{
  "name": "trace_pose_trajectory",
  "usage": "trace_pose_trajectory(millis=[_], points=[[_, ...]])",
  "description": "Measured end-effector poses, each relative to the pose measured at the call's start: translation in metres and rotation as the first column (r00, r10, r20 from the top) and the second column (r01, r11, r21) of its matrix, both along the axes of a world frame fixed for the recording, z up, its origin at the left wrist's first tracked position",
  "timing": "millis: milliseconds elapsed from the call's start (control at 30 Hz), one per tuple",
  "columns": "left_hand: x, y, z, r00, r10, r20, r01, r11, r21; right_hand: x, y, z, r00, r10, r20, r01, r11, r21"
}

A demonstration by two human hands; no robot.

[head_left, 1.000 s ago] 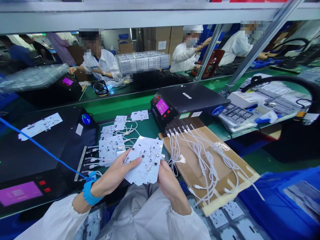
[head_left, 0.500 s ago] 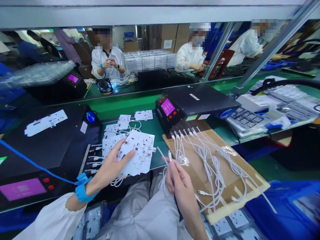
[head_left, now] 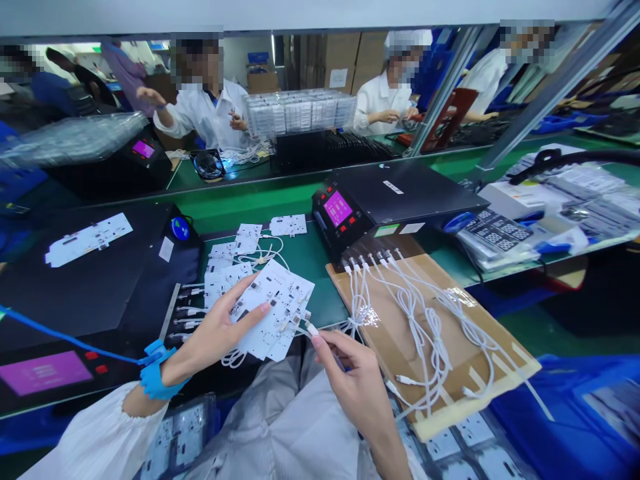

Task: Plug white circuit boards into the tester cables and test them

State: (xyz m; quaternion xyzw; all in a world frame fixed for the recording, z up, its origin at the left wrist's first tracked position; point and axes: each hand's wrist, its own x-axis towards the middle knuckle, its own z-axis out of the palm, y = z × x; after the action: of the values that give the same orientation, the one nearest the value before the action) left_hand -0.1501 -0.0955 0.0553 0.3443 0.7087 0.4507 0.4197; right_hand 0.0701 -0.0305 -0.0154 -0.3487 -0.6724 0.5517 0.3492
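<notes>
My left hand (head_left: 225, 323) grips a white circuit board (head_left: 273, 310), thumb on top and fingers underneath; it seems to be a small stack. A blue wrist strap (head_left: 161, 373) with a cord circles that wrist. Between the thumb and finger of my right hand (head_left: 345, 367) is a white USB cable plug (head_left: 312, 329). Its tip meets the small metal port at the board's right edge; whether it is inserted I cannot tell. More white boards (head_left: 220, 280) with cables lie just beyond my left hand.
Several white cables (head_left: 415, 320) spread over a cardboard sheet (head_left: 480, 347) at right, plugged into a black box with a pink screen (head_left: 337, 209). Another black box (head_left: 90, 287) stands at left with a board on top. Trays of boards (head_left: 187, 433) sit below the bench. Co-workers sit opposite.
My right hand has brought the cable plug leftward to the board's edge port. The board has tilted slightly in my left hand. A co-worker opposite has stretched out an arm.
</notes>
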Motion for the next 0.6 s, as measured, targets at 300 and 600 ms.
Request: trace_pose_trajectory(millis=[300,600], points=[[-0.012,0.0,-0.005,0.967,-0.21,-0.142,0.203,0.977,-0.06,0.001,0.001,-0.002,0.989,0.145,-0.021,-0.145,0.946,-0.288],[-0.002,-0.002,0.002,0.984,-0.152,-0.093,0.145,0.986,-0.077,0.004,-0.002,-0.001,0.963,0.219,-0.155,-0.268,0.824,-0.5]])
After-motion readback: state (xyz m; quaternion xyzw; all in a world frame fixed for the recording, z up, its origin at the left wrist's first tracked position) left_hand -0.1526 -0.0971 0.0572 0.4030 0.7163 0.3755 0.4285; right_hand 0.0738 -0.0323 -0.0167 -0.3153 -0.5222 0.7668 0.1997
